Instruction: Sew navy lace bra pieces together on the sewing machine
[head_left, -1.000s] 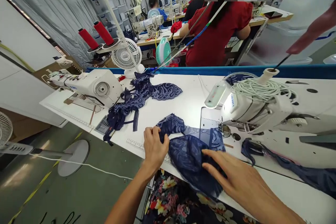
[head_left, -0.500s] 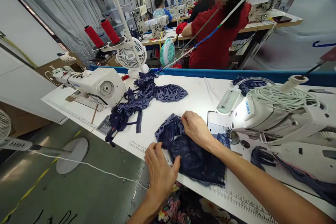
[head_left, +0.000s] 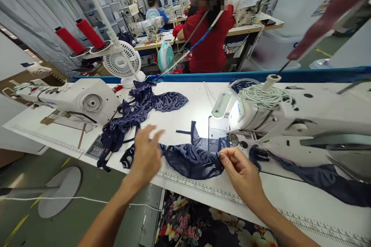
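A navy lace garment piece (head_left: 191, 158) lies spread on the white table (head_left: 185, 115) in front of the white sewing machine (head_left: 261, 112). My right hand (head_left: 242, 170) pinches its right edge near the needle plate. My left hand (head_left: 146, 154) hovers over the left end of the lace, blurred by motion, fingers apart and holding nothing that I can see. A navy strap (head_left: 185, 131) sticks out from the piece toward the back.
A pile of navy lace pieces (head_left: 136, 114) lies beside a second sewing machine (head_left: 69, 98) at left. More navy fabric (head_left: 319, 179) trails under the machine at right. A small white fan (head_left: 121, 61), red thread cones (head_left: 81, 36) and a person in red (head_left: 210, 42) are behind.
The bunched lace has been spread flat along the table edge. My right hand moved from its top to its right edge; my left hand let go and lifted to the left.
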The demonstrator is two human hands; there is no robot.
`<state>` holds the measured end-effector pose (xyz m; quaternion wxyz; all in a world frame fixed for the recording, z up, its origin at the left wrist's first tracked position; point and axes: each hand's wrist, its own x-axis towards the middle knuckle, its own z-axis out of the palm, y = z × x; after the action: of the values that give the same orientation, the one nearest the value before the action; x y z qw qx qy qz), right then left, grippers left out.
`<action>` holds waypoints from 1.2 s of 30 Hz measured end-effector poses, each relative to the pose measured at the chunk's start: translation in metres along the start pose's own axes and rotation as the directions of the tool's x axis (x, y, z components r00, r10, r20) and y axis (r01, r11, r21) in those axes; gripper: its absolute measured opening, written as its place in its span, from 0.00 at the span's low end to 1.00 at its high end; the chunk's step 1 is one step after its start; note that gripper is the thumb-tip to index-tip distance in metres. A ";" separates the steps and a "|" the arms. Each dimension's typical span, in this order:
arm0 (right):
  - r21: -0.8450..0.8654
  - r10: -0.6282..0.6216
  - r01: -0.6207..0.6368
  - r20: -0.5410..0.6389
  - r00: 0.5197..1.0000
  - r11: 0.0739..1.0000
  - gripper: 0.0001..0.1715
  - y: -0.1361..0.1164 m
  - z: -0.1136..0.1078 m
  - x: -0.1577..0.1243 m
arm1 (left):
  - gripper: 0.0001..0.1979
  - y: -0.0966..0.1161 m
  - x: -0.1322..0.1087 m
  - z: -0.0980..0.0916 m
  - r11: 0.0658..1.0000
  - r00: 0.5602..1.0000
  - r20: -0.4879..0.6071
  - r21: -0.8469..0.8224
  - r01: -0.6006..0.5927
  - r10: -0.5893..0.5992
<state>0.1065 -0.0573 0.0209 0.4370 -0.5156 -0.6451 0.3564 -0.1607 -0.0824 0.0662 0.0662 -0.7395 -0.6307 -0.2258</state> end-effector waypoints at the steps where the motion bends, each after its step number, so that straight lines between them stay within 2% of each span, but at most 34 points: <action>1: -0.018 -0.042 0.042 0.004 0.999 0.999 0.13 0.001 -0.001 -0.003 | 0.27 0.021 0.005 0.005 0.986 0.993 0.036 -0.131 -0.103 0.109; 4: -0.067 -0.194 0.196 0.030 0.980 0.978 0.08 -0.001 -0.005 -0.010 | 0.22 0.073 0.018 0.023 0.897 0.926 0.143 -0.336 -0.287 0.350; 6: -0.081 -0.202 0.202 0.011 0.979 0.976 0.06 -0.004 -0.007 -0.014 | 0.16 0.088 0.024 0.032 0.868 0.898 0.157 -0.369 -0.333 0.412; 8: -0.102 -0.154 0.154 0.012 0.988 0.983 0.07 -0.006 -0.009 -0.017 | 0.16 0.089 0.027 0.037 0.858 0.897 0.139 -0.384 -0.342 0.419; 11: -0.100 -0.133 0.143 0.097 0.986 0.985 0.11 -0.008 -0.010 -0.019 | 0.16 0.084 0.029 0.042 0.850 0.907 0.105 -0.407 -0.335 0.408; 13: -0.002 -0.053 0.054 0.187 0.981 0.999 0.16 -0.008 -0.012 -0.016 | 0.12 0.083 0.035 0.046 0.863 0.920 0.102 -0.397 -0.311 0.378; 15: 0.101 0.047 -0.079 0.293 0.955 0.992 0.17 -0.005 -0.020 -0.009 | 0.08 0.086 0.047 0.055 0.884 0.929 0.130 -0.375 -0.278 0.347; 16: 0.103 0.059 -0.097 0.318 0.946 0.990 0.16 -0.001 -0.025 -0.004 | 0.09 0.088 0.055 0.061 0.889 0.926 0.153 -0.368 -0.271 0.346; 17: 0.060 0.031 -0.052 0.313 0.949 0.997 0.15 0.004 -0.031 0.002 | 0.10 0.091 0.063 0.068 0.892 0.919 0.182 -0.363 -0.269 0.351; 19: -0.150 -0.137 0.183 0.273 0.952 0.972 0.13 0.018 -0.043 0.014 | 0.12 0.096 0.077 0.086 0.903 0.902 0.248 -0.342 -0.260 0.354; 21: -0.388 -0.324 0.435 0.321 0.890 0.813 0.13 0.034 -0.054 0.023 | 0.12 0.100 0.083 0.104 0.925 0.899 0.298 -0.303 -0.229 0.320; 23: -0.517 -0.409 0.582 0.417 0.812 0.627 0.18 0.045 -0.061 0.024 | 0.10 0.101 0.078 0.116 0.944 0.909 0.315 -0.270 -0.190 0.273; 25: -0.555 -0.439 0.643 0.470 0.765 0.528 0.21 0.050 -0.064 0.018 | 0.09 0.100 0.067 0.119 0.948 0.917 0.314 -0.271 -0.164 0.248; 27: -0.541 -0.460 0.671 0.489 0.741 0.507 0.19 0.049 -0.064 0.010 | 0.09 0.097 0.054 0.116 0.937 0.915 0.314 -0.314 -0.153 0.254; 29: -0.526 -0.477 0.678 0.482 0.735 0.514 0.15 0.046 -0.062 0.003 | 0.08 0.096 0.047 0.109 0.912 0.910 0.312 -0.385 -0.140 0.272; 32: -0.523 -0.484 0.676 0.472 0.737 0.520 0.12 0.044 -0.059 0.001 | 0.06 0.099 0.051 0.104 0.882 0.913 0.313 -0.462 -0.093 0.260; 36: -0.524 -0.484 0.668 0.460 0.744 0.529 0.13 0.047 -0.059 0.003 | 0.04 0.107 0.063 0.110 0.908 0.914 0.351 -0.416 -0.044 0.205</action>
<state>0.1782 -0.0436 0.0003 0.2308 -0.3388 -0.9121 0.0021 -0.0239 -0.0041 0.0147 -0.1974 -0.8065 -0.5224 -0.1943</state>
